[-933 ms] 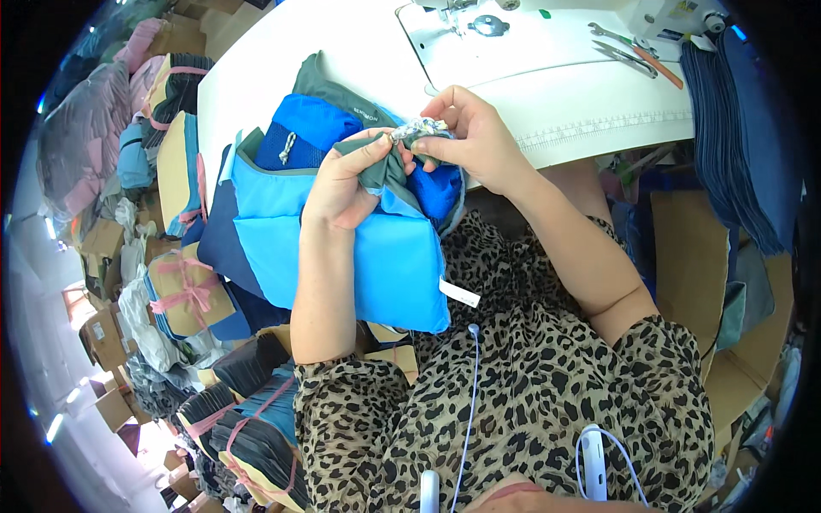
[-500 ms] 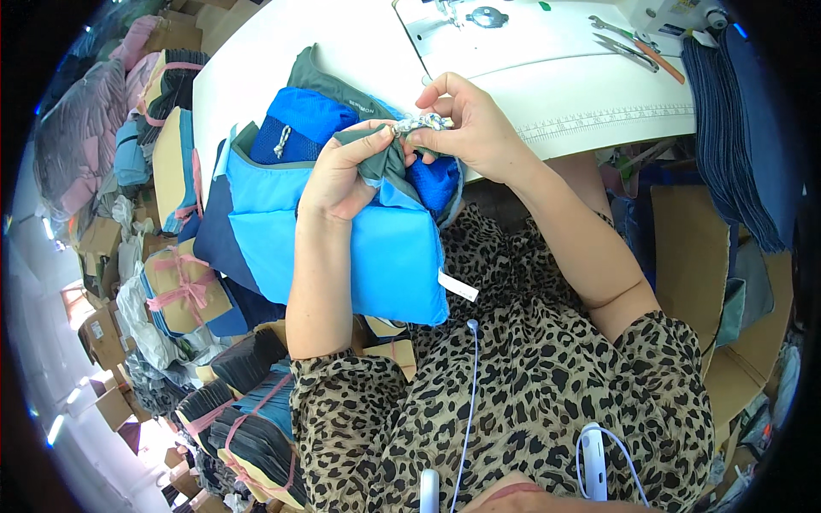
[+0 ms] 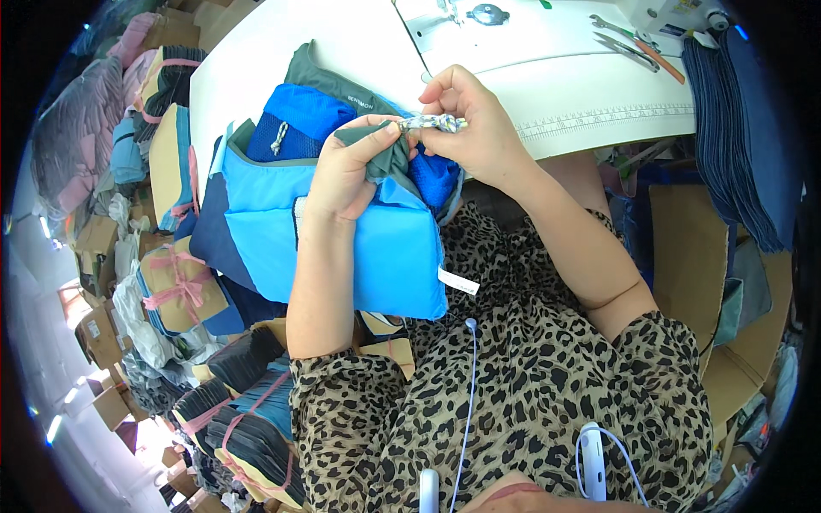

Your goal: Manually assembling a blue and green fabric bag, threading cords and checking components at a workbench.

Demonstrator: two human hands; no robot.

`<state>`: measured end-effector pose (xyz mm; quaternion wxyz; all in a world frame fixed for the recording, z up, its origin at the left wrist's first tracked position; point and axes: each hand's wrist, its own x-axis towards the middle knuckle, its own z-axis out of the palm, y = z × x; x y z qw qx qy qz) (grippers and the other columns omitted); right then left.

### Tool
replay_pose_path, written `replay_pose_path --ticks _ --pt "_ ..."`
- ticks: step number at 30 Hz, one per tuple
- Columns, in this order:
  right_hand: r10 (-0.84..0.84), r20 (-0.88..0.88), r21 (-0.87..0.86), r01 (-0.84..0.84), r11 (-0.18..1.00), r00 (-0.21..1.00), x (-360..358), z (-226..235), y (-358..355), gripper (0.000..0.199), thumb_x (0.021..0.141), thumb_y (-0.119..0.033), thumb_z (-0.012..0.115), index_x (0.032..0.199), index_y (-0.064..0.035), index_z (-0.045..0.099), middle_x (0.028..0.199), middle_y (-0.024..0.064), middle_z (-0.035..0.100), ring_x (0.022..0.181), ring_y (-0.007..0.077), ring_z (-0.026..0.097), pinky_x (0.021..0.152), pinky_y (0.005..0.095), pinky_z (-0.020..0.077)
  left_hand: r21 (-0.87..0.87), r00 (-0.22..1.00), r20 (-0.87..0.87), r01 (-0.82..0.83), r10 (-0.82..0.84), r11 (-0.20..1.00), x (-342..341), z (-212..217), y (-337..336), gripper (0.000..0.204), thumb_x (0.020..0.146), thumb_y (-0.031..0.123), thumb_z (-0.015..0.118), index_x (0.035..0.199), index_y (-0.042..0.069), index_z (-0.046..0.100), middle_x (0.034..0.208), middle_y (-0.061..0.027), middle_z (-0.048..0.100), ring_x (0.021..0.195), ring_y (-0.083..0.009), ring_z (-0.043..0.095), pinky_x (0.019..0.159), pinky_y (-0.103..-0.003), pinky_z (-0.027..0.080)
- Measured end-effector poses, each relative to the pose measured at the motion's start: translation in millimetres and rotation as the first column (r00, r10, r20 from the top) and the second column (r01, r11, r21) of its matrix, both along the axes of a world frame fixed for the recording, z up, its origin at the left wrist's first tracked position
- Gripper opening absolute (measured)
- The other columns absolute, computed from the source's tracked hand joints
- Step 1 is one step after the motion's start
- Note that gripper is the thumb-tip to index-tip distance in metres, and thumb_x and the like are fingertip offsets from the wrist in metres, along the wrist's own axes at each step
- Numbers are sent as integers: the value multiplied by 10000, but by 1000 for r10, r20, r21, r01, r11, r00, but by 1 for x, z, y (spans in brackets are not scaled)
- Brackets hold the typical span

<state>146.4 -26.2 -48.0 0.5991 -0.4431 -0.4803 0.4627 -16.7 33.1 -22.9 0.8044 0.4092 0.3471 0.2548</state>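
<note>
Cord: speckled cord (image 3: pixel 434 123) pinched by right hand (image 3: pixel 475 128).
Left hand (image 3: pixel 351 171): gripping grey fabric (image 3: pixel 385 154) on blue bag (image 3: pixel 342 231).

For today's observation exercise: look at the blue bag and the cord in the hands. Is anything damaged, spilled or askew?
Nothing stands out. The left hand grips grey fabric on the blue bag; the right hand pinches a patterned cord. Scissors lie flat on the white table.
</note>
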Motion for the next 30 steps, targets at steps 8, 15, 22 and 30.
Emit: replay_pose_path --ticks 8,15,22,30 --pt "1 3 37 -1 999 1000 -1 4 -4 277 765 39 618 964 -19 434 779 93 617 720 122 617 652 239 479 44 999 -31 -13 14 999 -2 -3 1 171 861 72 569 986 -45 575 878 -140 634 787 -209 622 738 -296 500" --pt "124 -106 31 -121 992 987 7 -1 0 294 769 35 624 979 -27 427 808 98 620 720 128 616 647 233 484 -13 998 -48 28 -29 1000 -2 -4 6 170 864 74 565 982 -47 573 876 -138 632 785 -214 622 740 -303 503" --pt "60 -38 1 -60 998 997 4 -6 1 284 770 21 631 968 -23 432 809 98 621 699 128 610 610 227 484 21 998 -55 19 -18 1000 -1 -5 3 177 860 85 578 979 -47 577 874 -135 630 778 -203 618 743 -300 502" --pt "-184 24 75 182 980 983 -5 -14 -2 216 761 0 675 917 -28 528 816 75 658 756 100 616 650 203 482 101 997 -76 -26 33 995 0 -5 -1 173 857 88 587 972 -40 587 868 -122 634 773 -185 614 716 -278 491"
